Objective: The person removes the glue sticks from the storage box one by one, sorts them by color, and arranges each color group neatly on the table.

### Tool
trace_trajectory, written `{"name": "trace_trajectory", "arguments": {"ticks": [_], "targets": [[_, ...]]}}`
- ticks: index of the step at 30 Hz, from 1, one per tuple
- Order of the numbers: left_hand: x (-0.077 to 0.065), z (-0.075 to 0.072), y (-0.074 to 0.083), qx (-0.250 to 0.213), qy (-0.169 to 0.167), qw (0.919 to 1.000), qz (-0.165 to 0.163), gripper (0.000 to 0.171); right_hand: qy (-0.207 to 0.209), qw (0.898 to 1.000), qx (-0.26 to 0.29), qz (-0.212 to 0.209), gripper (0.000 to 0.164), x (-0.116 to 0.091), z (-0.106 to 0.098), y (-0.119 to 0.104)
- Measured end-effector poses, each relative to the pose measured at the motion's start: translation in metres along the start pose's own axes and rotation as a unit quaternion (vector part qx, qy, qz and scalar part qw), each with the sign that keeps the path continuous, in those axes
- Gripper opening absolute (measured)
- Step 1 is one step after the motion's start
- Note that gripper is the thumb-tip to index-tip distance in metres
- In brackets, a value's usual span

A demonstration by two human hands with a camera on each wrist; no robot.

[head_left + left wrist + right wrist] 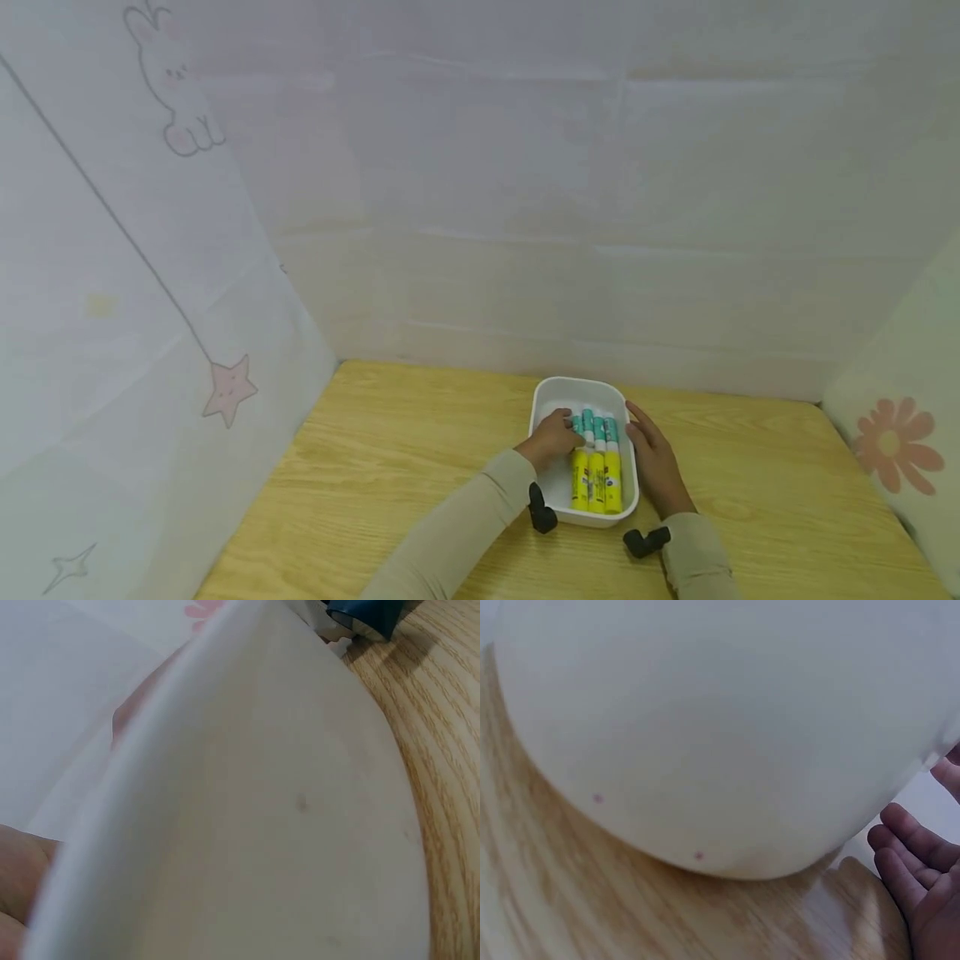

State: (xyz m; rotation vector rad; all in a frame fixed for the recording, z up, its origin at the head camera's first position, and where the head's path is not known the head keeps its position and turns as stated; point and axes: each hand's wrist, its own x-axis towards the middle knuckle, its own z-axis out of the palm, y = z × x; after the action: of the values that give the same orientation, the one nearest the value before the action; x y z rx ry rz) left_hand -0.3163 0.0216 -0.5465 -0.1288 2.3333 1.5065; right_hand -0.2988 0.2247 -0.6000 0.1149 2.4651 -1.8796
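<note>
A white plastic tray (553, 498) holds three yellow glue sticks (597, 483) near its front and several smaller teal-and-white glue sticks (600, 429) behind them, side by side. My left hand (551, 437) reaches over the tray's left wall, its thumb and fingers curled round the leftmost teal glue stick (577, 423). Along the right outer wall, my right hand (656, 462) rests with extended fingers against the rim. The right wrist view shows the tray's wall (727, 750) and this hand's relaxed fingers (907, 862). Only the tray's outside fills the left wrist view, hiding the left fingertips.
The wooden table (390, 442) spreads out on both sides of the tray. Pale printed sheets (480, 208) enclose it at the back and sides. Black wrist cameras (543, 510) sit close to the tray's front edge.
</note>
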Motion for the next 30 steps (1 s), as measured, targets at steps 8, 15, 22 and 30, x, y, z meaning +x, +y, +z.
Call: {"name": "trace_trajectory", "arguments": {"ticks": [8, 15, 22, 30], "targets": [[-0.007, -0.003, 0.005, -0.036, -0.016, 0.9991, -0.017, 0.064, 0.001, 1.000, -0.006, -0.005, 0.053, -0.005, -0.001, -0.001], [-0.009, -0.001, 0.004, -0.091, -0.037, 0.9947, -0.031, 0.060, -0.002, 1.000, -0.017, -0.011, 0.053, -0.008, -0.005, 0.003], [-0.006, -0.007, 0.003, -0.179, -0.071, 0.9813, -0.006, 0.054, -0.009, 1.000, -0.023, -0.009, 0.051, -0.005, -0.005, 0.003], [0.000, -0.012, 0.003, -0.289, -0.090, 0.9520, 0.044, 0.056, -0.021, 1.000, -0.014, 0.002, 0.053, -0.003, -0.006, -0.003]]}}
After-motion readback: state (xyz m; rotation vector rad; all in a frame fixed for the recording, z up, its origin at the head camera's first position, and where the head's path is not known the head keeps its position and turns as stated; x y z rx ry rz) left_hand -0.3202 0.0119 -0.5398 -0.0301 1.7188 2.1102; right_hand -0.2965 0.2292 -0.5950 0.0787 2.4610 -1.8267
